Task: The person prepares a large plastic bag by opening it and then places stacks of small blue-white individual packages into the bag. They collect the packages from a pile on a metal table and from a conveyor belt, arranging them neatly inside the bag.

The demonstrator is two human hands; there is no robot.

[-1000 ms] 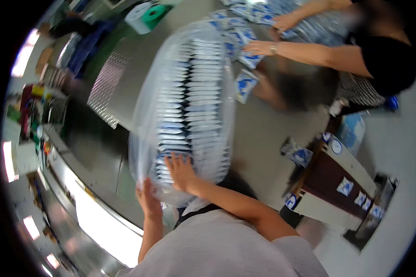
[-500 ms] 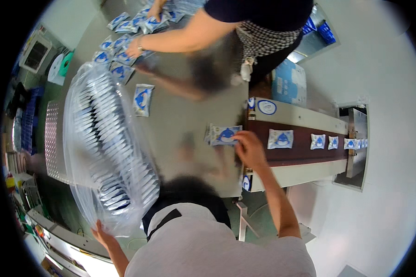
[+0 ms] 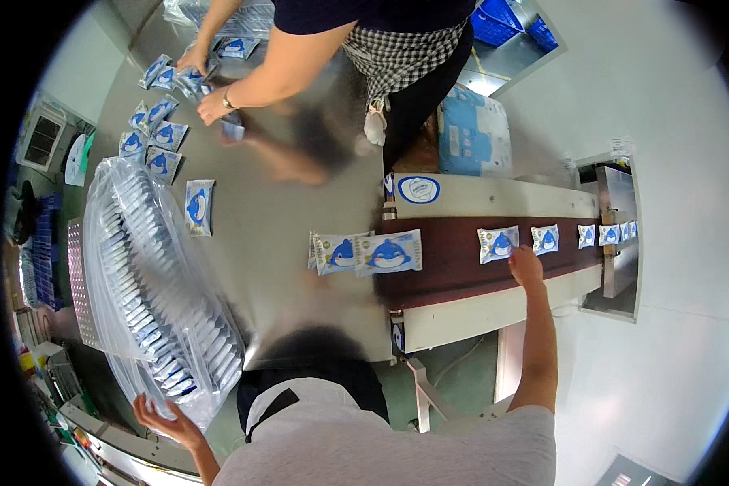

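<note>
Over the conveyor belt, my right hand (image 3: 527, 267) has its fingers drawn together at the lower right end of a small white-and-blue packet (image 3: 497, 244). How far the fingertips wrap it is partly hidden. My left hand (image 3: 168, 423) is open, fingers spread, beside the lower end of a large clear plastic bag (image 3: 219, 405). Rows of standing packets fill that bag. At the junction of table and belt, one packet (image 3: 389, 253) overlaps another packet (image 3: 337, 253), with a further edge showing beneath.
More packets lie along the belt (image 3: 454, 279), which comes through a wall opening (image 3: 620, 279). A lone packet (image 3: 199, 208) rests on the metal table (image 3: 283, 202). Across it, a co-worker's hands (image 3: 212, 105) handle packets near a loose pile (image 3: 164, 134).
My right hand has left the packets at the table edge and reached right along the belt. My left hand has come off the bag and opened. Packets have advanced leftward on the belt.
</note>
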